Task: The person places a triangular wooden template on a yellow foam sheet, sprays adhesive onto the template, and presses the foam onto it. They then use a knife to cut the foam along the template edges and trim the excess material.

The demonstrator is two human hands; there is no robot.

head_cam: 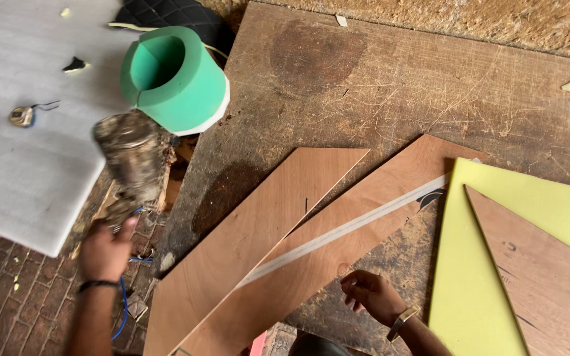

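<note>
The left hand is closed around the lower end of a grimy, motion-blurred can, probably a glue tin, held off the left edge of the worn workbench. The can rises up and slightly right from the fist, its long axis near vertical in the view, its top end pointing toward a green foam roll just beyond it.

The right hand rests with fingers loosely curled, fingertips touching the lower edge of the nearer plywood strip, which carries a pale stripe along its length. That strip lies just above and left of this hand, its long axis running diagonally from lower left to upper right. A second plywood strip lies beside it, fanned slightly leftward, closer to the left hand.

To the right, a yellow foam sheet bears a triangular plywood piece. A grey foam slab lies at far left over brick floor.
</note>
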